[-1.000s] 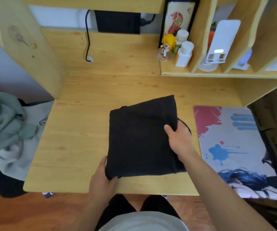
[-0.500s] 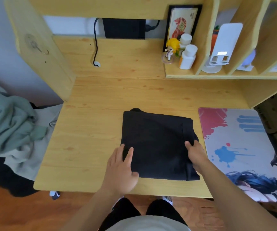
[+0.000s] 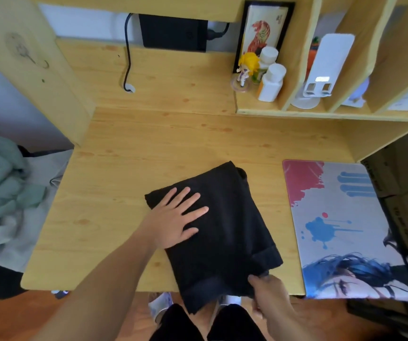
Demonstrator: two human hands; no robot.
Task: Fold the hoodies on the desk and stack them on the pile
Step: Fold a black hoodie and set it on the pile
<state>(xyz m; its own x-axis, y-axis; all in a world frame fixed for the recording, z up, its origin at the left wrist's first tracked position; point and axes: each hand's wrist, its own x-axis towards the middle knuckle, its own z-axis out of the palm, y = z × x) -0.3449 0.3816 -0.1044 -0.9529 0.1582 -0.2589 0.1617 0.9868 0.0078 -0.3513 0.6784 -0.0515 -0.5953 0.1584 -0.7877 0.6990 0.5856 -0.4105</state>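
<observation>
Fingers of right hand [image 3: 270, 295] (under hoodie [image 3: 225, 232]) hidden.

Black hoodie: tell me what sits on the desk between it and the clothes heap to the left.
Nothing visible does. The black hoodie lies under the flat left hand, with the right hand gripping its near edge. Only bare desk lies between it and the clothes heap beyond the desk's left edge.

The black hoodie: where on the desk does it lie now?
Head view: the folded black hoodie lies at the desk's front edge, left of the mouse mat.
</observation>
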